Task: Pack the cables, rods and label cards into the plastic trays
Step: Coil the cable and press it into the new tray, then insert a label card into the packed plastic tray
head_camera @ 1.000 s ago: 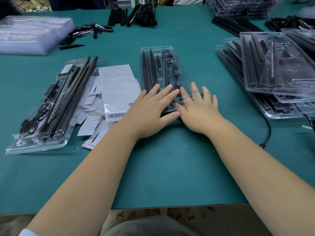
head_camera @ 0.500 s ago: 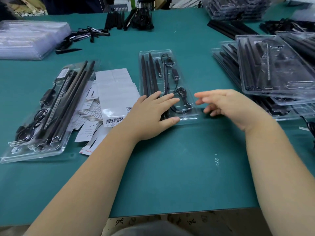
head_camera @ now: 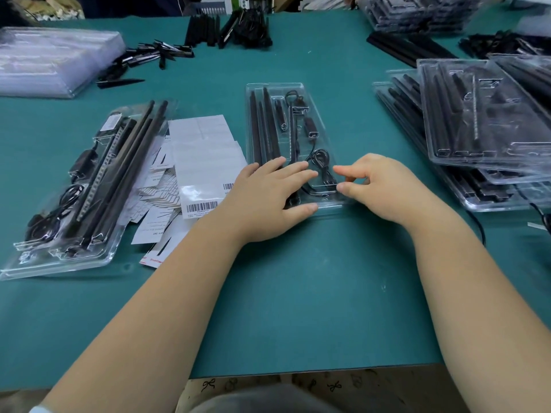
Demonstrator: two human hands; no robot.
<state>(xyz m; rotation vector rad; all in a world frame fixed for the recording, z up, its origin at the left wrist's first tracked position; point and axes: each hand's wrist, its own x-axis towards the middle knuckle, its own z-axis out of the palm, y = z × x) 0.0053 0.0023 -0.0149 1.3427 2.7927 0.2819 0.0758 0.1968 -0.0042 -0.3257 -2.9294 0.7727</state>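
Head view: our left hand (head_camera: 269, 193) lies flat, fingers spread, pressing the rods (head_camera: 262, 129) in the center tray (head_camera: 323, 120). Right hand (head_camera: 378, 186), just right of it, pinches at the tray's cable (head_camera: 320, 158). Label cards (head_camera: 202, 156) sit left on the tabletop (head_camera: 298, 293).

Bare forearms; pale sleeve edge (head_camera: 35, 409) at left.

Teal-topped worktable (head_camera: 298, 308), patterned floor (head_camera: 298, 383) below its near edge, possibly cardboard boxes (head_camera: 286, 3) behind
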